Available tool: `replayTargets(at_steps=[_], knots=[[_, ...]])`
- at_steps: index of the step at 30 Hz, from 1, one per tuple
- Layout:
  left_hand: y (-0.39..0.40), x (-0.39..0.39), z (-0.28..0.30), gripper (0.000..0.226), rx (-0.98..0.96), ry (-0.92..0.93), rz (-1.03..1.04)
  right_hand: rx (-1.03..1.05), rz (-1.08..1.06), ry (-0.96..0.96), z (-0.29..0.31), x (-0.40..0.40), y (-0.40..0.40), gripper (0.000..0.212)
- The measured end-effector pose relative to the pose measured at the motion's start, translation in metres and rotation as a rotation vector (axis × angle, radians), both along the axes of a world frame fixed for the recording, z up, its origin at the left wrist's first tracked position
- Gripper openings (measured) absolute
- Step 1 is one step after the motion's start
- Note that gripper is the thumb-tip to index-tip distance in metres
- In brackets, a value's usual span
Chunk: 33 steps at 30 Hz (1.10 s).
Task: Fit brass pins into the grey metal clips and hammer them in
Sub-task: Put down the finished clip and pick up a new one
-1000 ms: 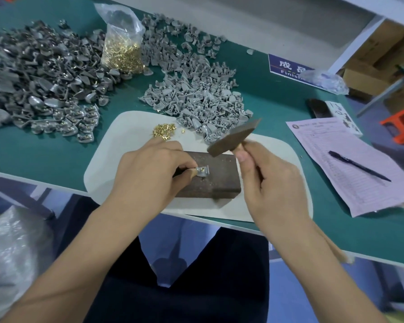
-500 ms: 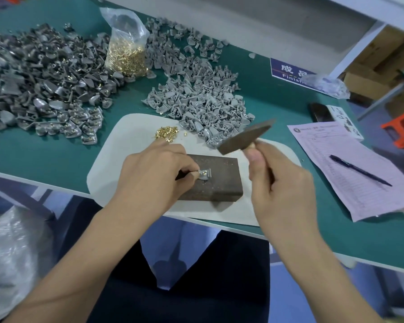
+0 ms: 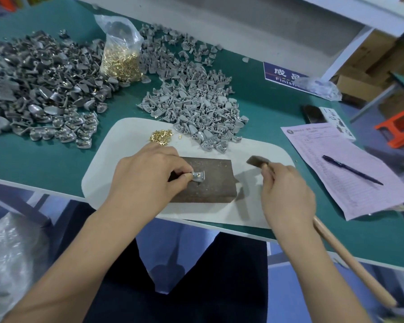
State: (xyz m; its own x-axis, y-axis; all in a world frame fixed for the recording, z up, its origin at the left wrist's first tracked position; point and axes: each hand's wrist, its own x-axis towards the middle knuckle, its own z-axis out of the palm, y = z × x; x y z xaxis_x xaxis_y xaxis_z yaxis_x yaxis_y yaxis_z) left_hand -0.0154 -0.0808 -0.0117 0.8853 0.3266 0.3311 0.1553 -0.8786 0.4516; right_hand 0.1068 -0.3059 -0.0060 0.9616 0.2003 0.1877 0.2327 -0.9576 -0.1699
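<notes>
My left hand pinches a grey metal clip with a brass pin in it, on top of a dark brown block. My right hand grips a wooden-handled hammer just below its head, which hovers low to the right of the block. The handle runs back past my wrist. A small heap of loose brass pins lies on the white mat. Light grey clips are piled behind the mat.
A darker heap of clips fills the left of the green table. A plastic bag of brass pins stands between the heaps. A pink form with a pen lies at the right, near a blue sign.
The hammer head has dropped from above the block to a low spot at its right. My left hand keeps hold of the clip on the block.
</notes>
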Motion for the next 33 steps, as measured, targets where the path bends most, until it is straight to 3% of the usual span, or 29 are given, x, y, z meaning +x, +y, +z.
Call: replayTargets(at_steps=[3, 6, 8, 11, 14, 21, 28, 33], knots=[[0.000, 0.000, 0.000, 0.003, -0.016, 0.007, -0.004, -0.076, -0.062, 0.049, -0.009, -0.006, 0.000, 0.030], [0.000, -0.001, -0.002, 0.002, -0.051, -0.002, 0.001, -0.233, -0.075, -0.039, -0.005, -0.012, 0.004, 0.030], [-0.001, -0.002, -0.004, 0.002, -0.097, -0.018, 0.002, -0.025, 0.033, -0.149, 0.004, -0.018, 0.014, 0.027], [-0.003, -0.006, -0.010, 0.004, -0.160, -0.071, 0.023, 0.297, 0.439, -0.173, 0.016, -0.034, 0.042, 0.019], [0.005, -0.013, -0.012, 0.008, -0.158, -0.148, 0.069, 0.219, 0.717, -0.165, 0.016, -0.043, 0.071, 0.013], [0.045, -0.039, -0.019, 0.010, -0.119, -0.214, 0.217, 0.157, 0.877, -0.126, 0.016, -0.049, 0.136, 0.005], [0.095, -0.060, -0.039, 0.010, -0.198, -0.010, 0.336, -0.034, 0.983, 0.136, 0.007, -0.045, 0.219, 0.010], [0.103, -0.074, -0.042, 0.020, -0.329, -0.100, 0.397, -0.081, 1.003, 0.131, -0.001, -0.043, 0.257, 0.004]])
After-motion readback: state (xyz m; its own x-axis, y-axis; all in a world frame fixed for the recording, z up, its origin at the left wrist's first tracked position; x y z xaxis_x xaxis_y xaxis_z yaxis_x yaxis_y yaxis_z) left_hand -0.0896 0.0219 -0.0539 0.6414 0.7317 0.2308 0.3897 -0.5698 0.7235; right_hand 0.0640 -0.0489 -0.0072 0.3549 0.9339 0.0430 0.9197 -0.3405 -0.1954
